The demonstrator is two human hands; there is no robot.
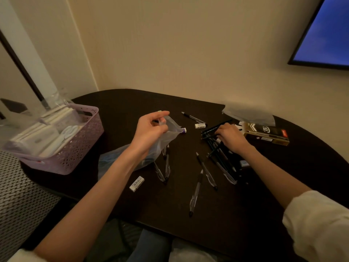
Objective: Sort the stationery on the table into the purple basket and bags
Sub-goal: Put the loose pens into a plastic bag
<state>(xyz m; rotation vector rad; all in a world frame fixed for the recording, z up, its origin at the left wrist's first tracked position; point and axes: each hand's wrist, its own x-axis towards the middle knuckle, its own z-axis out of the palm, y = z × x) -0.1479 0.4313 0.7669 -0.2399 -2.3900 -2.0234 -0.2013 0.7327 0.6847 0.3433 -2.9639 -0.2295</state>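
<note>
Two bare hands sorting stationery on a dark, rounded table (pixel 188 214).
Perforated purple plastic basket (pixel 75 154) sits at the table's left edge; left hand (pixel 151 129) pinches a thin clear plastic bag (pixel 166 138) by its rim; right hand (pixel 231 136), fingers curled, rests on slim black pens (pixel 221 159); white block eraser (pixel 137 183) lies near.

Cream walls (pixel 170 44), a blue-lit wall screen (pixel 328 31), dark rounded table (pixel 132 195).
</note>
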